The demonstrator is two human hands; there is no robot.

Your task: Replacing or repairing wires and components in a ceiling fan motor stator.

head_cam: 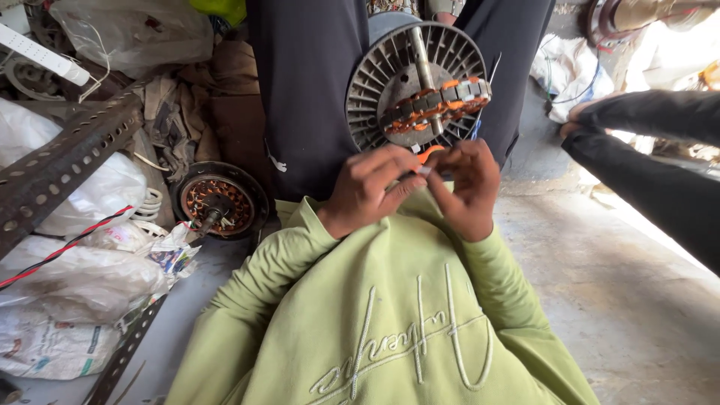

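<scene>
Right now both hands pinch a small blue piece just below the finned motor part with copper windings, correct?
Not quite: the piece is orange, not blue. The head view shows the left hand and right hand pinching it just below the finned motor part with copper windings.

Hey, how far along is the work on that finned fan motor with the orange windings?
Done: the finned motor sits open with orange-insulated windings in place. In hand: the left hand and right hand pinch a small orange piece below it. Left: thin wire ends hang loose; a second wound motor lies aside.
</scene>
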